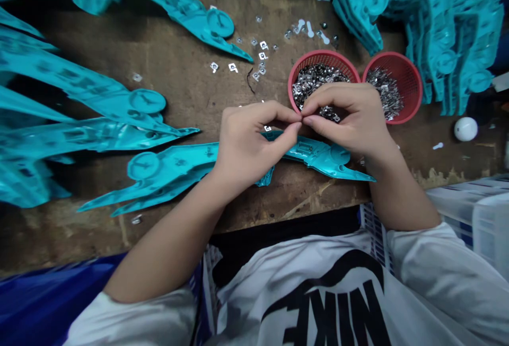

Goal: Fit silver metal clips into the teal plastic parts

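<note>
Hovering over a teal part (186, 159), 2 hands (250, 141) (352, 118) meet; the shirt (246, 298) reads "NIKE".

Item: turquoise moulding (186, 160) | Finish: glossy, with recesses | Form: long, arched; round disc near each end; two tapered points toward 9 o'clock, one toward 3 | Pose: lengthwise 9-to-3, crown toward 12 | Location: wooden tabletop (191, 91), near its 6 o'clock edge | Visibility: mid-length partly obscured; single or nested, undetermined
</note>
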The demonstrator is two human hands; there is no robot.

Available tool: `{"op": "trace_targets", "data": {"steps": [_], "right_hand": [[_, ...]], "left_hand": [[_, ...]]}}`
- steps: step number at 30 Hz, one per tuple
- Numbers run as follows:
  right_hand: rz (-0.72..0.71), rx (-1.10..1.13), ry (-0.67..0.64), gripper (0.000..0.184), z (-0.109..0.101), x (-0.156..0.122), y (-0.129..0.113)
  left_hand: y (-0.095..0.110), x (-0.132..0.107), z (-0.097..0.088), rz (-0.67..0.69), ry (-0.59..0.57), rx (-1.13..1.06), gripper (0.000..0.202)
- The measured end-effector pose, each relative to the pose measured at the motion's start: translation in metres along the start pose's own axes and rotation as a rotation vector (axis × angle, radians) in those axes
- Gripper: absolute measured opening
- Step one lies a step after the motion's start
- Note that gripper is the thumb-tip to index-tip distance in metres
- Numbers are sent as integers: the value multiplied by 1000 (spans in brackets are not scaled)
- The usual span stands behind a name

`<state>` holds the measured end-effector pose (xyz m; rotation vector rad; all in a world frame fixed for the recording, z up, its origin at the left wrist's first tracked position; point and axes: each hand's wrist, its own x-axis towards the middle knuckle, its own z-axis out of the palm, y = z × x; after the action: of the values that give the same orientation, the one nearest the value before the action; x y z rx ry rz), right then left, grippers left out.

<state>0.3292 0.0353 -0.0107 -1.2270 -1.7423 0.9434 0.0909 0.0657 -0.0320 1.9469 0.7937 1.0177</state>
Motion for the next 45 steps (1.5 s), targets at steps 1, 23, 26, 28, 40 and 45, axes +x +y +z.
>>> {"op": "trace_targets", "data": {"steps": [1,23,26,28,40,45], "right_hand": [[-4,-17,-7,21,0,0,-1],[-150,-240,-343,11,-18,1,1],[-140,-310,-381,15,-16,-2,3],[-134,-357,-396,17,-15,-4,2],[-104,-528,-448,25,-11,-7,-11],[-132,-553,-500,26,-13,-4,-15]], "left_hand": [[-1,0,0,3,-9,1,10],[-31,-7,-8,99,-333,317,52],[-29,-9,-3,60,-376,380,46],[-21,-6,-3,17,-460,469,40],[21,19,-12,-34,-815,670,31],[5,15,-11,-58,-765,503,30]]}}
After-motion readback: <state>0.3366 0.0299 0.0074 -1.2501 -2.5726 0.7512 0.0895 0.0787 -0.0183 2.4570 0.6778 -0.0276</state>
